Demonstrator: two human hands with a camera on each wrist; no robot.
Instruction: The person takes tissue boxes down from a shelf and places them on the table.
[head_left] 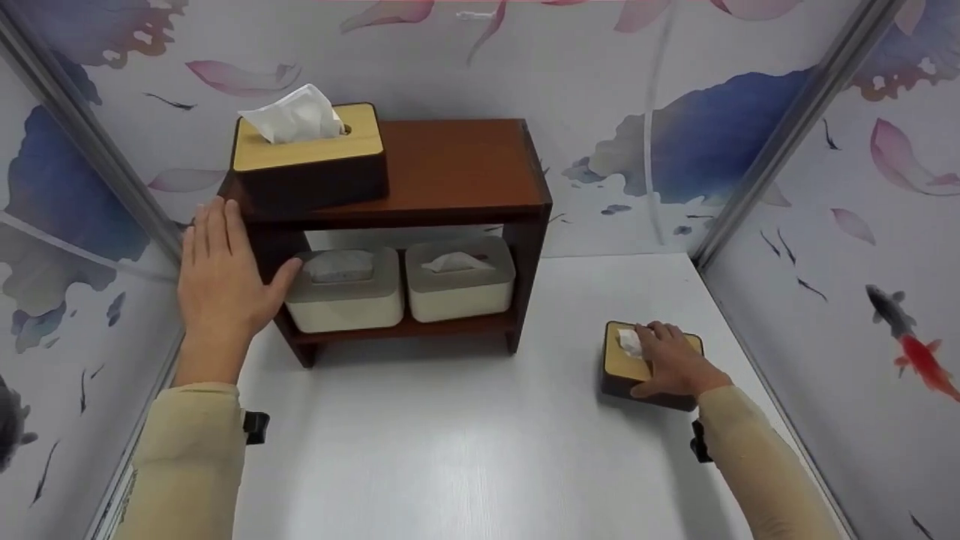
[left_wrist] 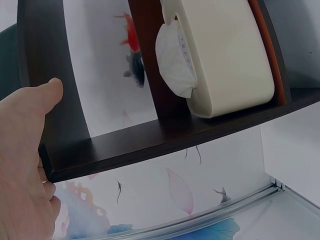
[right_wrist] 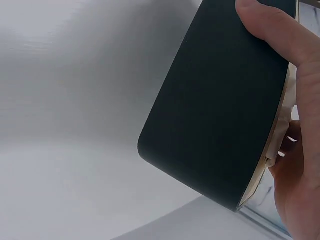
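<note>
One right grip (head_left: 670, 361) round tissue box (head_left: 616, 364)

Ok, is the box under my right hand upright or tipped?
Upright: the tissue box has its yellow top facing up, dark side below.

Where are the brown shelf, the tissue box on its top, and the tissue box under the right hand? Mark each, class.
Brown shelf (head_left: 465, 161): head view, bare part of its top.
Upper tissue box (head_left: 313, 181): head view, its dark front side.
Hand-held tissue box (right_wrist: 210, 110): right wrist view, its broad dark side.
</note>
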